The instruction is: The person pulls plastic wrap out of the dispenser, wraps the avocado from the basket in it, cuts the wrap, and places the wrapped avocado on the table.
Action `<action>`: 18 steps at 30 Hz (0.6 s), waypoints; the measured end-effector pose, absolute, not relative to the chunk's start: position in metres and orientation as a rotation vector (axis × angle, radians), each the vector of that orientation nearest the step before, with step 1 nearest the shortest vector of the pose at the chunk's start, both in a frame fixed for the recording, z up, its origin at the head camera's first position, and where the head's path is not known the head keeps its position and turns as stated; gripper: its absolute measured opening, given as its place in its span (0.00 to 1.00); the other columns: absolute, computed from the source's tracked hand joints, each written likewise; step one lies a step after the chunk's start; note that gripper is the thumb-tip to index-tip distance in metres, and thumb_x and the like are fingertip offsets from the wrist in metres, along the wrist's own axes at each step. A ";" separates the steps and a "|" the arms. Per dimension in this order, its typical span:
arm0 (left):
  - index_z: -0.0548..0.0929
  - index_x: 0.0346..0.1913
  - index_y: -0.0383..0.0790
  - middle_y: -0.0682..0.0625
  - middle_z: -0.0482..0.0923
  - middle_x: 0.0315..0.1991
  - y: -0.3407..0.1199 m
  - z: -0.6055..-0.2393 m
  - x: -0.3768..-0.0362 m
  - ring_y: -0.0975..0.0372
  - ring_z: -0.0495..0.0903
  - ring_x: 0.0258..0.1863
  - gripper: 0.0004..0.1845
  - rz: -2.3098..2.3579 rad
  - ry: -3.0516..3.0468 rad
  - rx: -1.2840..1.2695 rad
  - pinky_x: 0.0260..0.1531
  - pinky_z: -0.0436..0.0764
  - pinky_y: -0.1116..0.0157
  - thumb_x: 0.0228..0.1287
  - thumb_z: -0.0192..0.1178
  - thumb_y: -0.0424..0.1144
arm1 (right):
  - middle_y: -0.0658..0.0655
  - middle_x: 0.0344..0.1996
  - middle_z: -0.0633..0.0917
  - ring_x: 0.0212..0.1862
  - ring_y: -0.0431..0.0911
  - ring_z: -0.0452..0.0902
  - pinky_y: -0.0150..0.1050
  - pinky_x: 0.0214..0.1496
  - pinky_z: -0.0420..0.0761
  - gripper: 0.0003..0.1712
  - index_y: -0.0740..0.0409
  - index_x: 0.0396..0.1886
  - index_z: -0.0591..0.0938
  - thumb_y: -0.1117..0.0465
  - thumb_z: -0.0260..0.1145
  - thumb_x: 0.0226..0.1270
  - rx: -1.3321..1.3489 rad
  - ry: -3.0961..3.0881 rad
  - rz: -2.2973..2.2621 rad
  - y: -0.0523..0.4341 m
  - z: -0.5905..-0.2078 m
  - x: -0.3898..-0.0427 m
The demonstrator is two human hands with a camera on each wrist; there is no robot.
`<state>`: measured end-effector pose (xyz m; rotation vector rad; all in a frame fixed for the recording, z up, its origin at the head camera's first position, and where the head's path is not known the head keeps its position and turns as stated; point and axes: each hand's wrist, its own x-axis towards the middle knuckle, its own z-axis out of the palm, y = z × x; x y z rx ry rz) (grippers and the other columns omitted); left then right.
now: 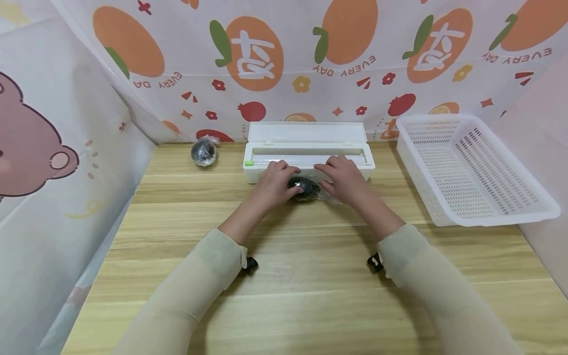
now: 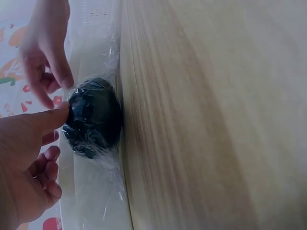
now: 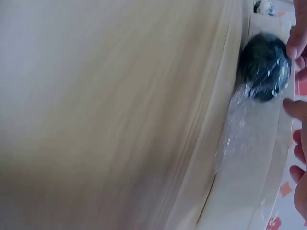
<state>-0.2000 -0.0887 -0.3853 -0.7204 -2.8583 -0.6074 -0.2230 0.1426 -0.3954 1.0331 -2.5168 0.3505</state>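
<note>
At centre frame, both hands' fingers are curling round the dark round fruit, wrapping clear cling film about it; loose film is trailing, so sealing looks unfinished.

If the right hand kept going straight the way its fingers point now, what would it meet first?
Most likely the white cling-film dispenser: the right hand points away from the person, beside the dark wrapped ball, and its fingertips already look to be at the box's front edge, though depth is unclear.
</note>
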 end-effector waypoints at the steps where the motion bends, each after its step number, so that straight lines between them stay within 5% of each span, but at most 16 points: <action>1: 0.82 0.56 0.40 0.45 0.77 0.46 -0.089 -0.386 -0.200 0.51 0.72 0.48 0.24 -0.602 -2.860 -0.723 0.49 0.75 0.57 0.59 0.71 0.48 | 0.57 0.37 0.79 0.41 0.53 0.72 0.48 0.39 0.74 0.19 0.54 0.51 0.85 0.58 0.73 0.61 1.020 -2.511 0.352 0.139 -0.396 -0.223; 9: 0.82 0.56 0.40 0.46 0.80 0.45 -0.090 -0.385 -0.202 0.53 0.72 0.44 0.25 -0.567 -2.884 -0.733 0.45 0.74 0.59 0.59 0.71 0.49 | 0.56 0.37 0.78 0.43 0.53 0.70 0.48 0.42 0.73 0.03 0.55 0.32 0.88 0.61 0.70 0.61 0.986 -2.478 0.438 0.122 -0.394 -0.221; 18: 0.86 0.49 0.44 0.47 0.79 0.37 -0.090 -0.385 -0.200 0.54 0.70 0.37 0.17 -0.497 -2.911 -0.780 0.36 0.69 0.61 0.62 0.68 0.50 | 0.54 0.35 0.82 0.37 0.46 0.78 0.41 0.42 0.79 0.05 0.56 0.34 0.84 0.60 0.70 0.62 1.104 -2.664 0.649 0.122 -0.396 -0.211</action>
